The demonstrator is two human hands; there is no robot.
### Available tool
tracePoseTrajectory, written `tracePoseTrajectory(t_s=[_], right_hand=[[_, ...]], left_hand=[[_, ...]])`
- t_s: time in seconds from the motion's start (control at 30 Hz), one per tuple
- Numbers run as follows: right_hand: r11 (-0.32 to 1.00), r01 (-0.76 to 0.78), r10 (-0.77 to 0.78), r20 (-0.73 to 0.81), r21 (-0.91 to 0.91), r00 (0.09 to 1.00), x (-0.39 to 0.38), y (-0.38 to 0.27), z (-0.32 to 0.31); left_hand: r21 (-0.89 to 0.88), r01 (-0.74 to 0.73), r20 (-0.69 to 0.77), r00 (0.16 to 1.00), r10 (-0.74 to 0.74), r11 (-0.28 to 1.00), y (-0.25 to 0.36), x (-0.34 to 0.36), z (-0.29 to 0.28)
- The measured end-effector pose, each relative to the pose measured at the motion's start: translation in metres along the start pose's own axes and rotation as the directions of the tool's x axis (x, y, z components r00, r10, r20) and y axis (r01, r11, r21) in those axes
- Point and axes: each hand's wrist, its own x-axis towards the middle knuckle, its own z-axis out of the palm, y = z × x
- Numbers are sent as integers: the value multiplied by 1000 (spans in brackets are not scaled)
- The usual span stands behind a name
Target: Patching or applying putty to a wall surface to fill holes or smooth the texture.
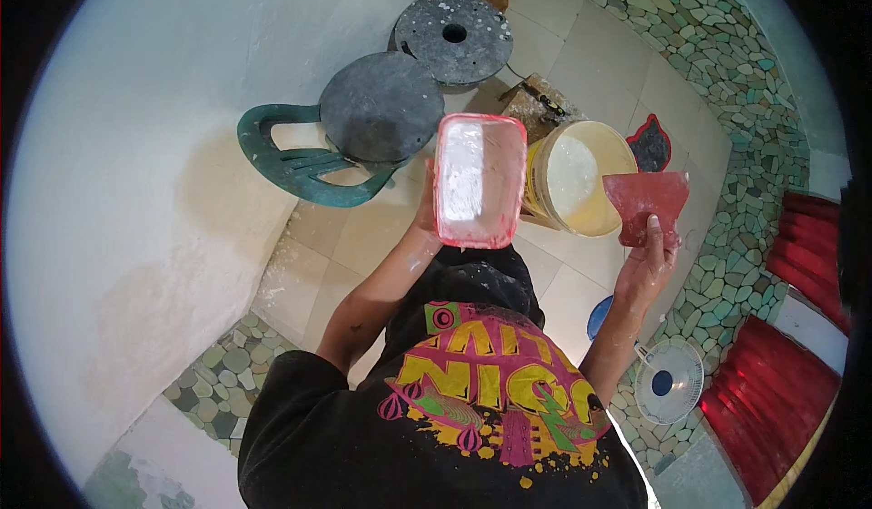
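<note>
A person in a black printed T-shirt (pixel 309 436), seen from above, holds a red-rimmed tub (pixel 521 177) out in front, left of a cream bucket (pixel 604 211). The left hand (pixel 425 205) supports it from the left; most fingers are hidden behind the tub, so I cannot tell exactly how they curl. The right hand (pixel 649 273) pinches a flat red scraper (pixel 647 202), thumb across its face, other fingers largely out of sight behind. The scraper overlaps the bucket's right edge. A blue object (pixel 599 316) is mostly covered by the right forearm
</note>
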Motion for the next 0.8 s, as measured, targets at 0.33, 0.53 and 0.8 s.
tracePoseTrajectory(t_s=[0.33,0.53,0.8], right_hand=[[954,134,-15,400,-270,916,-36,-47,68],[833,359,1,651,-421,759,-40,-77,99],[938,234,-145,324,-254,935,-41,-63,81]], left_hand=[[108,65,-97,994,-55,992,-16,2,25],[229,52,-44,998,-43,972,-29,2,35],[29,90,-11,996,-90,995,-24,-4,22]])
